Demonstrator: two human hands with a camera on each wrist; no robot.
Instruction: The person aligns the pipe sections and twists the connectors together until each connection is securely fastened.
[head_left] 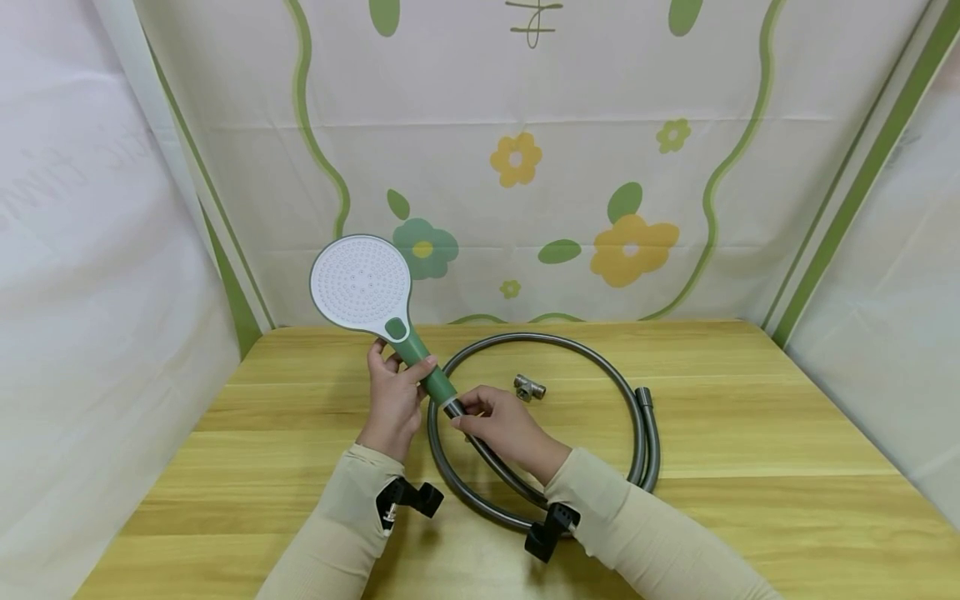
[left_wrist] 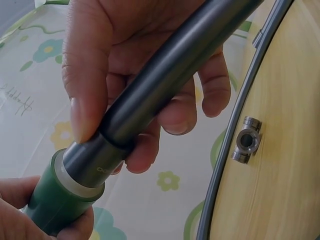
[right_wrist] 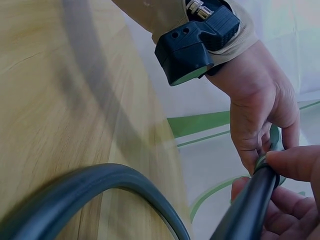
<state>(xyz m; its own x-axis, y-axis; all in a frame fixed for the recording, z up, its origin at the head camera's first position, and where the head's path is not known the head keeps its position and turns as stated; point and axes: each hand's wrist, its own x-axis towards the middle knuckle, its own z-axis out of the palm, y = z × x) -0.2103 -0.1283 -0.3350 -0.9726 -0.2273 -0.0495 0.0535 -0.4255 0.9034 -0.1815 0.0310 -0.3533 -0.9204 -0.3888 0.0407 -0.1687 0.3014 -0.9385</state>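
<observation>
My left hand (head_left: 393, 400) grips the green handle of a shower head (head_left: 360, 283), whose round white spray face is turned toward me and tilted up to the left. At the handle's lower end, my right hand (head_left: 506, 425) pinches the dark end fitting of a grey shower hose (head_left: 536, 337) between thumb and fingers. In the left wrist view that fitting (left_wrist: 92, 165) sits against the white ring at the handle's end, in line with it. From there the hose runs down and loops across the table. The threads inside the joint are hidden.
A small metal tee connector (head_left: 529, 387) lies on the wooden table (head_left: 300, 467) inside the hose loop. The hose's other end (head_left: 643, 398) rests at the loop's right side. Printed fabric walls (head_left: 450, 83) enclose the table at the back and both sides.
</observation>
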